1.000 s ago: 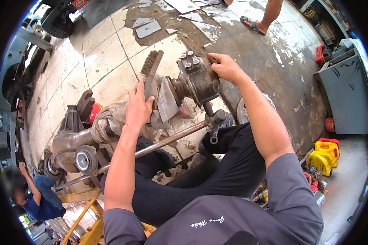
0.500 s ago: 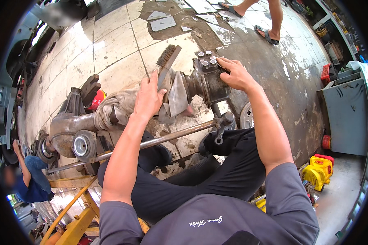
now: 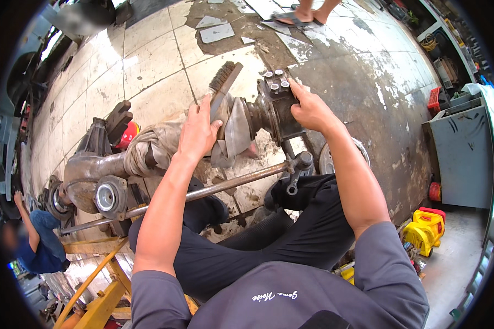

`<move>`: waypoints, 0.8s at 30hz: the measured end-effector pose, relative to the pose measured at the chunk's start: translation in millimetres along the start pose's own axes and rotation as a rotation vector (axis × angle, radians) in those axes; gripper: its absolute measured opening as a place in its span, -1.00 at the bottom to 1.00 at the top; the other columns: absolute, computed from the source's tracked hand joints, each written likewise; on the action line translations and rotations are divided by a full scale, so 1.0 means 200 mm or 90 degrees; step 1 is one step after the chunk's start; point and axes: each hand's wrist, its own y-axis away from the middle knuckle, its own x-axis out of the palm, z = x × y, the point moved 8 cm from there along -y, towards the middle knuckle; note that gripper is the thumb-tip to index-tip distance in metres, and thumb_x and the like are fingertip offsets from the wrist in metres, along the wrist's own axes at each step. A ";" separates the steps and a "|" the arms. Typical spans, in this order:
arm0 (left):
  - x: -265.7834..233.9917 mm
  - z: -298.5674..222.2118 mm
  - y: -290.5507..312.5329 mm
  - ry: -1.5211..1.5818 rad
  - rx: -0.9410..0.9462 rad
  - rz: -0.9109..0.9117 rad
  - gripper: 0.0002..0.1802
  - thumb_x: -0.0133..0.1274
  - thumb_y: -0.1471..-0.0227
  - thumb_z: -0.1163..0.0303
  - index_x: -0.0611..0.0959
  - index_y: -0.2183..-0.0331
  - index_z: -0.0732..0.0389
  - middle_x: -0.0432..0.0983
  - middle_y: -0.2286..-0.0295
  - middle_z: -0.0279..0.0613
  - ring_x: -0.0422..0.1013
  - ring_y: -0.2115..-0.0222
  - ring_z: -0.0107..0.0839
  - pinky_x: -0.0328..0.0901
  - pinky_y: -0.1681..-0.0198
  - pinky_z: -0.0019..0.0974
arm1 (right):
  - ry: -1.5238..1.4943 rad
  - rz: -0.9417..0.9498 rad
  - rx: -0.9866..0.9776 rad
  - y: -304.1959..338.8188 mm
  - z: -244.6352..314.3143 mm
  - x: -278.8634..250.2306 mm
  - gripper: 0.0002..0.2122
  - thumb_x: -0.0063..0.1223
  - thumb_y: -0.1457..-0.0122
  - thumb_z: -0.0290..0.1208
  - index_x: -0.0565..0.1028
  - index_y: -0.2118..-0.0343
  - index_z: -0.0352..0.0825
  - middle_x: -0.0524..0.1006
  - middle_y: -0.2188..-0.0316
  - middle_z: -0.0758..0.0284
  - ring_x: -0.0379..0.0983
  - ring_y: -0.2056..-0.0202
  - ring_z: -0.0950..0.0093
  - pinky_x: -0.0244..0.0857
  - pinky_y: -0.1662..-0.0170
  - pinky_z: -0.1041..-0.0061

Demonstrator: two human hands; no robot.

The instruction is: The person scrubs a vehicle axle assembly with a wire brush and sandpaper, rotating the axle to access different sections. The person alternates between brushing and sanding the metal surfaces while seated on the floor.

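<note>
My left hand (image 3: 199,130) is closed around the handle of a wire brush (image 3: 224,93), its dark bristles pointing up and left. That hand rests above a grimy grey cloth (image 3: 157,140) wrapped around a vehicle axle (image 3: 111,164). My right hand (image 3: 314,112) lies against the outer side of the axle's hub end (image 3: 286,116), index finger stretched along its edge. Its other fingers are partly hidden. Several shiny bolt heads (image 3: 275,85) stand on top of the hub end. A long steel rod (image 3: 225,186) crosses in front of the axle, below both hands.
A red can (image 3: 128,134) stands behind the axle. Broken tile pieces (image 3: 217,33) lie on the floor, near another person's sandalled feet (image 3: 297,16). A second person (image 3: 38,236) crouches at far left. On the right are a grey cabinet (image 3: 464,156) and a yellow machine (image 3: 424,231).
My right hand has shifted slightly down and left along the hub end. The other person's feet have moved left, partly leaving the view. My left hand keeps the wire brush in place.
</note>
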 end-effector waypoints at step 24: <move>0.01 0.00 0.01 -0.005 -0.034 0.019 -0.28 0.12 -0.07 0.36 0.23 -0.22 0.21 0.32 0.08 0.25 0.36 0.09 0.22 0.30 0.03 0.02 | -0.153 0.098 0.051 -0.06 -0.07 0.01 -0.36 -0.20 0.06 -0.74 0.29 -0.20 -0.33 0.31 -0.19 0.06 0.20 -0.23 0.15 0.10 -0.27 0.37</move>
